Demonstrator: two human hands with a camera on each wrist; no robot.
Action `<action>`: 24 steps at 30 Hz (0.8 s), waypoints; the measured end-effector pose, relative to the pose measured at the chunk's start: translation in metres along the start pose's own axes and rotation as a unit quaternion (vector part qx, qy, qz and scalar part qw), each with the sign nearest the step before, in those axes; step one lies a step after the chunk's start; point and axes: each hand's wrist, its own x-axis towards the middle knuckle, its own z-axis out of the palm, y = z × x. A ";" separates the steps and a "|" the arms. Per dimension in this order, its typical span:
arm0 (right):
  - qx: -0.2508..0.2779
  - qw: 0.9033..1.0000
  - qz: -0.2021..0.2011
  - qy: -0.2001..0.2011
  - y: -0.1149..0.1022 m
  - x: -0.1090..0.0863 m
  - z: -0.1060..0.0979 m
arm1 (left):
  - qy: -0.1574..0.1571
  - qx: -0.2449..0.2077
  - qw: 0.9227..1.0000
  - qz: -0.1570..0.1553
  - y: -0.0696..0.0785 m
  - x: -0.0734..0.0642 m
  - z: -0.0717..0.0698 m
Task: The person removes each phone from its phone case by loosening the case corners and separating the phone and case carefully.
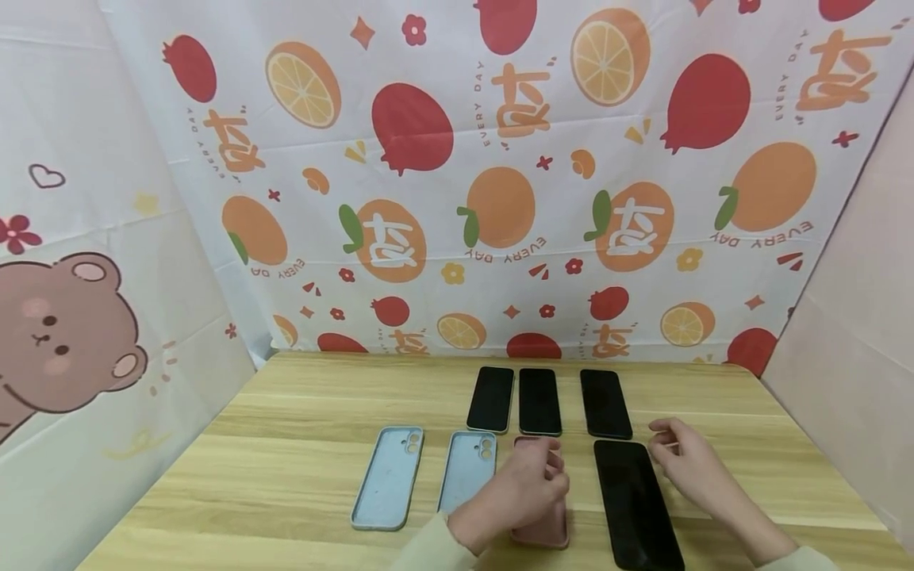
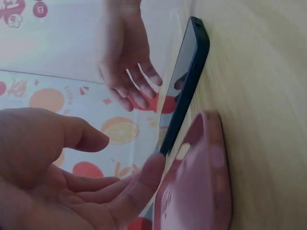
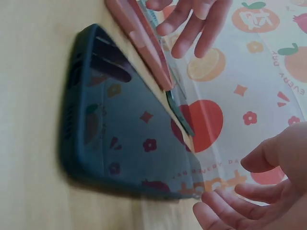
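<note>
My left hand (image 1: 517, 484) is over a pink phone case (image 1: 550, 527), its fingers loosely bent with nothing between them. In the left wrist view a fingertip overlaps the rim of the pink case (image 2: 216, 167), which lies with its hollow side up. To the right lies a large phone in a dark case (image 1: 638, 503), screen up. My right hand (image 1: 689, 464) hovers by that phone's upper right corner, fingers relaxed and holding nothing. In the right wrist view, the dark rim and glossy screen of the cased phone (image 3: 129, 124) show clearly.
Two pale blue phone cases, one further left (image 1: 388, 480) and one beside my left wrist (image 1: 467, 468), lie hollow side up. Behind them are three black-screened phones: left (image 1: 491, 399), middle (image 1: 539, 402) and right (image 1: 606, 404). A fruit-print cloth (image 1: 443, 182) hangs behind the wooden table (image 1: 286, 476).
</note>
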 end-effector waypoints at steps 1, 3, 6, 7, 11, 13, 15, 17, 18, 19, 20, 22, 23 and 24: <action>-0.006 1.000 -0.001 0.002 0.001 -0.002 0.000 | -0.008 -0.026 1.000 -0.005 0.000 0.001 0.002; -0.026 1.000 -0.005 0.012 0.003 -0.005 0.000 | -0.022 -0.066 0.997 -0.020 0.001 0.001 0.006; -0.048 0.999 -0.004 0.001 0.006 -0.010 0.000 | -0.038 -0.104 0.993 -0.040 0.003 0.002 0.014; -0.056 0.998 -0.002 -0.005 0.007 -0.012 0.000 | -0.043 -0.111 0.992 -0.049 0.004 0.003 0.016; -0.039 0.998 0.029 -0.049 0.011 -0.019 0.003 | -0.050 -0.106 0.990 -0.075 0.009 0.004 0.024; -0.023 0.997 0.041 -0.060 0.012 -0.022 0.005 | -0.049 -0.103 0.990 -0.083 0.011 0.005 0.028; 0.003 0.996 0.052 -0.068 0.012 -0.023 0.007 | -0.048 -0.096 0.990 -0.088 0.013 0.005 0.031; 0.019 0.995 0.059 -0.076 0.012 -0.024 0.008 | -0.049 -0.091 0.990 -0.092 0.014 0.005 0.034; 0.025 0.994 0.063 -0.080 0.011 -0.024 0.009 | -0.050 -0.086 0.991 -0.093 0.015 0.006 0.035; 0.030 0.994 0.068 -0.086 0.011 -0.024 0.009 | -0.050 -0.083 0.991 -0.096 0.015 0.006 0.036; 0.031 0.993 0.073 -0.091 0.010 -0.023 0.009 | -0.053 -0.092 0.989 -0.100 0.015 0.006 0.036; 0.031 0.992 0.078 -0.094 0.009 -0.023 0.009 | -0.059 -0.118 0.985 -0.113 0.017 0.007 0.038; 0.031 0.992 0.079 -0.095 0.008 -0.023 0.009 | -0.063 -0.130 0.982 -0.120 0.017 0.007 0.038; 0.031 0.992 0.079 -0.096 0.008 -0.023 0.009 | -0.066 -0.143 0.979 -0.126 0.017 0.007 0.039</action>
